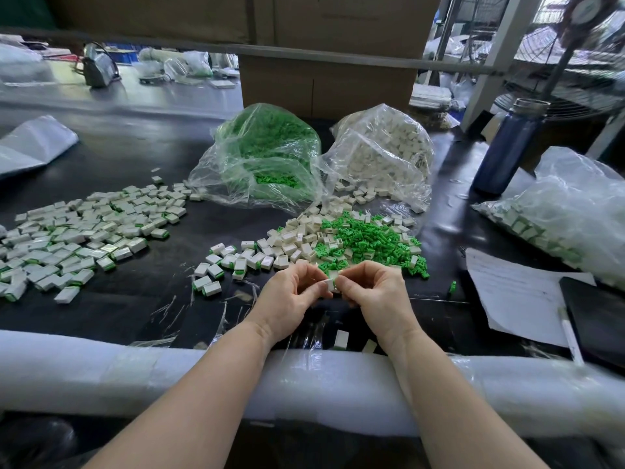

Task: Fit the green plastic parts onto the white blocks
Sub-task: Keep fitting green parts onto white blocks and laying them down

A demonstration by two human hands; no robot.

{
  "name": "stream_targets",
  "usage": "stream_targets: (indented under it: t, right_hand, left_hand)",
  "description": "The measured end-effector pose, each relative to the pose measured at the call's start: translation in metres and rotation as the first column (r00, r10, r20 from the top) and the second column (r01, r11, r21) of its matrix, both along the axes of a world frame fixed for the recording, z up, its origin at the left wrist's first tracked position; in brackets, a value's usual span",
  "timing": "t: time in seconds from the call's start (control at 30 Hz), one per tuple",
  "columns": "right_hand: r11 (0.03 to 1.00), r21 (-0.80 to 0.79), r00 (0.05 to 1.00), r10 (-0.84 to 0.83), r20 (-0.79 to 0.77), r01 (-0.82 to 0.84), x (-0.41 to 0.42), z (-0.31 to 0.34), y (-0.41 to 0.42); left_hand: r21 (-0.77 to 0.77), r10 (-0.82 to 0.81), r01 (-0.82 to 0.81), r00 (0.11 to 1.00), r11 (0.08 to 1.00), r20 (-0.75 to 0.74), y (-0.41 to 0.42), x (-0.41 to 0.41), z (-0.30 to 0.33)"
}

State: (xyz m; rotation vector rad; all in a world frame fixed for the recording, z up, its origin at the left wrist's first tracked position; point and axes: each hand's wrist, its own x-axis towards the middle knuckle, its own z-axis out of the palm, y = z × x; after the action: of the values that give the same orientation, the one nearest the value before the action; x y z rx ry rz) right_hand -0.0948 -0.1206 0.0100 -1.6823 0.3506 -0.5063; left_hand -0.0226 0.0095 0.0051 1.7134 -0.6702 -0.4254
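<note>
Already, a broad spread of finished pieces (77,231) lies well left of the grip, while loose green plastic parts (368,242) and bare white blocks (297,236) wait just beyond it. The left hand (291,297) and right hand (375,296) together pinch one white block (330,282) between their fingertips.

Single head cam, wide-angle, worn by the person, looks forward and down across the counter (135,299) from its near padded edge (101,374). Close range: both forearms enter from the bottom, hands meet just below frame centre. Far side reaches bags (270,147), cardboard box (331,86) and background clutter. Edges bend from lens distortion
</note>
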Motion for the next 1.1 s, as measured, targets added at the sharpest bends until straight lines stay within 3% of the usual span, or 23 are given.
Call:
stream_targets:
  t: [0.37, 0.67, 0.9, 1.1]
  right_hand:
    - [0.997, -0.047, 0.996, 0.067, -0.051, -0.069, -0.0017, 0.0011, 0.0022]
    - [0.995, 0.098, 1.0, 0.018, -0.016, -0.016, -0.0011, 0.0033, 0.0016]
    - [0.992, 0.115, 0.999, 0.052, -0.014, -0.05, -0.0009, 0.0015, 0.0004]
    - [0.995, 0.057, 0.995, 0.081, -0.055, -0.078, 0.001, -0.0021, 0.0015]
  left_hand:
    - [0.054, -0.014, 0.011, 0.999, 0.998, 0.044, 0.0002, 0.0017, -0.002]
    - [0.01, -0.019, 0.018, 0.995, 1.0, 0.093, -0.0002, -0.0003, -0.0028]
    - [0.028, 0.048, -0.053, 0.986, 0.998, 0.159, -0.0003, 0.0022, -0.0026]
    - [0.056, 0.061, -0.069, 0.987, 0.996, 0.148, 0.0006, 0.0036, 0.0002]
